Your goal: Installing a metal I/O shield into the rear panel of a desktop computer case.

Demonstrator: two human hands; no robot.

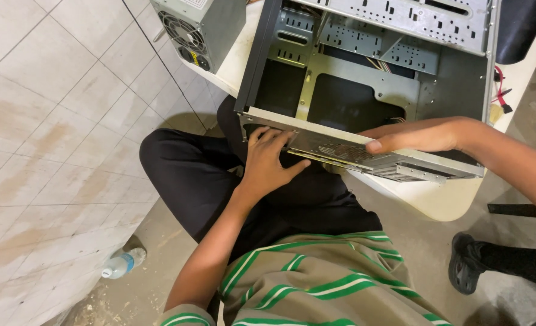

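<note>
An open, empty grey metal computer case (pixel 395 90) lies on a pale table (pixel 443 202) in front of me, its rear panel facing my lap. My left hand (pixel 268 163) is flat against the perforated rear panel (pixel 340 151), fingers spread near its left end. Over the case's near edge rests my right hand (pixel 413 136), thumb pressing on the rim; whether the fingers curl inside is hidden. Neither hand holds a loose object.
A grey power supply unit (pixel 198 27) with a fan grille stands at the table's far left corner. Red cables (pixel 500 90) hang at the case's right. A plastic bottle (pixel 123 264) lies on the floor by the tiled wall. Another person's sandalled foot (pixel 470 262) is at right.
</note>
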